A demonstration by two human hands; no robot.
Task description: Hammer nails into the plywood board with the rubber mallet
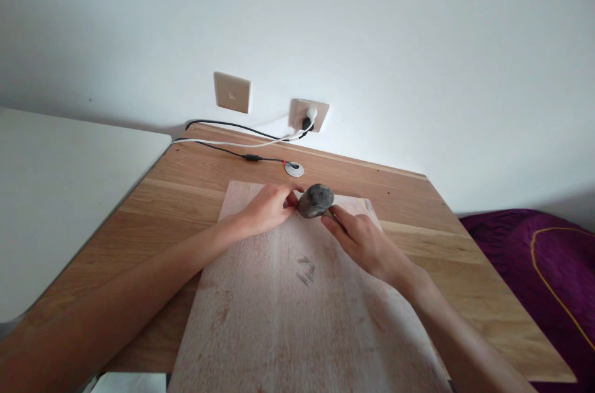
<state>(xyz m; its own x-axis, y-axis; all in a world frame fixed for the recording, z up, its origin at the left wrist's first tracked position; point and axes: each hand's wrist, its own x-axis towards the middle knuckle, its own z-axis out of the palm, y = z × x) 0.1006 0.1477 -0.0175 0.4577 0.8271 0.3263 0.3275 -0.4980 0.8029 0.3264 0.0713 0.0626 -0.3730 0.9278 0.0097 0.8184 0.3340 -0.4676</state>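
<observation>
My right hand (360,236) is closed round the handle of a mallet with a dark, rounded head (316,201). The mallet head is over the far part of a pale wooden board (251,331). Just left of it, my left hand (272,210) has its thumb and fingers pinched close to the board. What those fingers hold, if anything, is hidden by the mallet head and the fingers. Several thin metal nails (305,270) lie loose in the middle of the board, nearer to me than both hands.
The board lies on a wooden table (446,256) against a white wall. Behind it are a round cable grommet (294,169), black and white cables, and a wall socket (320,115) with plugs. A white surface (69,188) adjoins on the left, purple fabric (520,250) on the right.
</observation>
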